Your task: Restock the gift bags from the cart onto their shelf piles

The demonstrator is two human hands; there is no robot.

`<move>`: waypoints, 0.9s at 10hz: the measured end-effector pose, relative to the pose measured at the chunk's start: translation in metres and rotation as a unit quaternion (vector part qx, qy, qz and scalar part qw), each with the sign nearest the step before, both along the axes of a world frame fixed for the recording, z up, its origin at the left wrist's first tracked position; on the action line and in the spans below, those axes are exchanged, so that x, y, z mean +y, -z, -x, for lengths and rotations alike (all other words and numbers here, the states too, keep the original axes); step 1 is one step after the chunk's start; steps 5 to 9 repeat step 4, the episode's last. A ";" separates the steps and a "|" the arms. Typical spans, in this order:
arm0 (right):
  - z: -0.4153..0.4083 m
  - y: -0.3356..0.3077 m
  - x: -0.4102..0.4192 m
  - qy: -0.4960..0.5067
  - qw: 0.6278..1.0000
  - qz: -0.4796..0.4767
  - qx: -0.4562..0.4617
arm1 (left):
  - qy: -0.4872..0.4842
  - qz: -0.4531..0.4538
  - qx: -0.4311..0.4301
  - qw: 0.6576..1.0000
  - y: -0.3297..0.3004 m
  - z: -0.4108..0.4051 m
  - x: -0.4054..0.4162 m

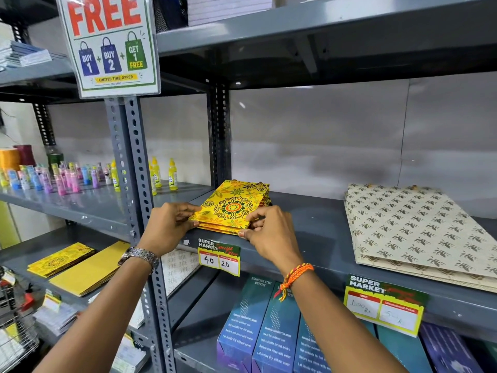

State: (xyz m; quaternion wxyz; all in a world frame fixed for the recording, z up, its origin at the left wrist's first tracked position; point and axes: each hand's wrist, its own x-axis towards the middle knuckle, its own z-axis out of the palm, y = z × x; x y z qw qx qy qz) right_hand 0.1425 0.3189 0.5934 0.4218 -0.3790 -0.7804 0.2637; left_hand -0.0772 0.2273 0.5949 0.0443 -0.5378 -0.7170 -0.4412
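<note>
Gift bags [233, 207], the yellow flower-printed ones, lay flat in a small pile at the front edge of the grey middle shelf [317, 232], right above a price tag [219, 258] marked 40 and 20. We judged the step in hand to be squaring up this pile after adding to it, not fetching more.

Working left to right: at the far left edge a wire cart [16, 329] showed only in part, and we could not tell what it held. On the lower shelf to the left lay other flat yellow packs [80, 267]. Our left hand [168, 227], with a metal watch [139, 258] on the wrist, pinched the near left corner of the pile, thumb on top and fingers curled under the edge. Our right hand [269, 232], with an orange thread band [295, 275] on the wrist, nipped the near right corner the same way, fingers drawn in close on the edges. So the pile sat between both hands, held at its two near corners, with the far end resting on the shelf.

Further right, well apart, lay a pile of larger cream patterned bags [419, 227].

Next, we reckoned, the move called for nudging the edges flush, letting go, and turning back toward the cart for more stock. The glossy bags looked liable to slide.
</note>
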 end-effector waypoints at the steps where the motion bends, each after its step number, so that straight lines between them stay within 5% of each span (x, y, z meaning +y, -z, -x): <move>1: -0.001 0.001 0.003 -0.008 1.000 -0.020 -0.011 | 0.008 0.015 -0.017 1.000 0.000 -0.005 -0.002; 2: -0.004 -0.004 -0.004 -0.018 0.999 -0.025 -0.030 | -0.005 0.018 -0.019 1.000 -0.002 -0.008 -0.007; 3: -0.041 -0.018 -0.009 -0.023 0.999 -0.020 -0.017 | -0.103 -0.036 0.074 0.991 -0.011 -0.031 -0.012; 4: -0.083 -0.026 -0.009 -0.001 0.997 0.001 0.076 | -0.156 -0.124 0.121 0.972 -0.015 -0.055 -0.011; 9: -0.083 -0.026 -0.009 -0.001 0.997 0.001 0.076 | -0.156 -0.124 0.121 0.972 -0.015 -0.055 -0.011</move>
